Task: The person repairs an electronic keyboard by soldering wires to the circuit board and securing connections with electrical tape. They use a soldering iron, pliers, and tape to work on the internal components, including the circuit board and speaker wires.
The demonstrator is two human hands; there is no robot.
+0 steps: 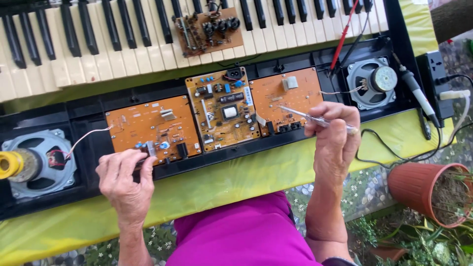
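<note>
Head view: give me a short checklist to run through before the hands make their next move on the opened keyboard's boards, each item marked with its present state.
1. Right hand grips the screwdriver: ok.
2. Screwdriver tip over the right orange board: ok; touching it: cannot tell.
3. Left hand steadies the left orange board at its front edge: ok.
4. Soldering iron lies aside, away from both hands: ok.
5. Power off at the black socket block: cannot tell.

We can't see the left hand (125, 183) fingertips; they cover the left board (152, 129) lower edge. Keyboard keys (98, 44) cut off at top/left edges. Clay pot (433, 192) clipped at right edge. Board components too small to ID (markings unreadable).
</note>
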